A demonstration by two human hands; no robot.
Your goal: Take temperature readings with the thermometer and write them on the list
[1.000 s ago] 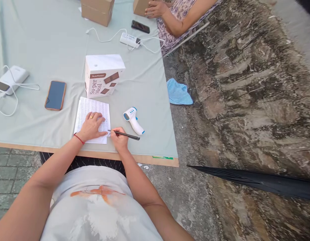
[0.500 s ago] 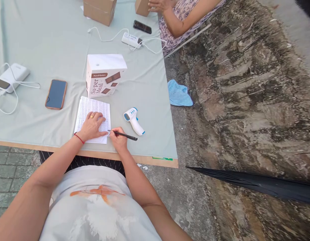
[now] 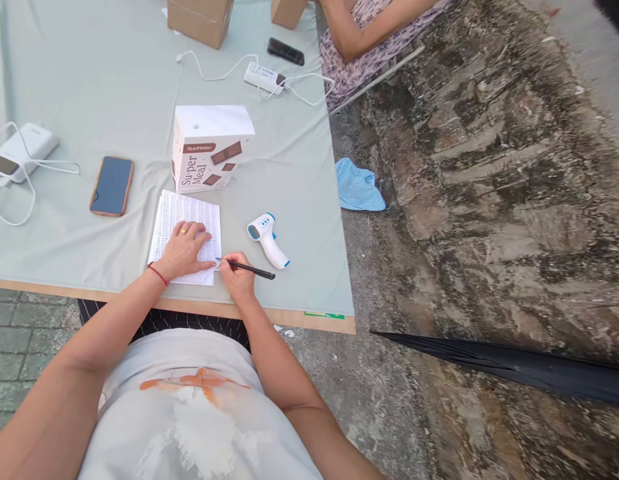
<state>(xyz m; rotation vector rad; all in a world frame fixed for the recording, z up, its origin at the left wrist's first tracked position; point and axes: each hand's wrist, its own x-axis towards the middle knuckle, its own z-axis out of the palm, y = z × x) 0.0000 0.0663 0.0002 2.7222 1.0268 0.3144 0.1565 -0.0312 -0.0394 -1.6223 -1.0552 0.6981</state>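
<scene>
My left hand (image 3: 184, 252) lies flat with fingers spread on a sheaf of printed paper (image 3: 189, 209) near the table's front edge. Pinched in my right hand (image 3: 238, 279) is a black pen (image 3: 254, 270), its tip at the paper's lower right edge. Just behind the paper stands a white and brown "Su-per Meal" box (image 3: 212, 153). A white and blue infrared thermometer (image 3: 268, 240) rests to the right of my right hand. To the left, a phone in a brown case (image 3: 112, 187) lies face up.
Two power banks with white cables (image 3: 34, 143) (image 3: 263, 77) lie on the cloth-covered table (image 3: 89, 80). Cardboard boxes (image 3: 199, 20) and a dark phone (image 3: 285, 51) are at the back. Another person's arm (image 3: 354, 37) is at the far right edge. A blue cloth (image 3: 359, 185) lies on the ground.
The other person's hand has moved up, mostly out of view beside the far cardboard box. My hands, the pen and the paper hold almost the same position.
</scene>
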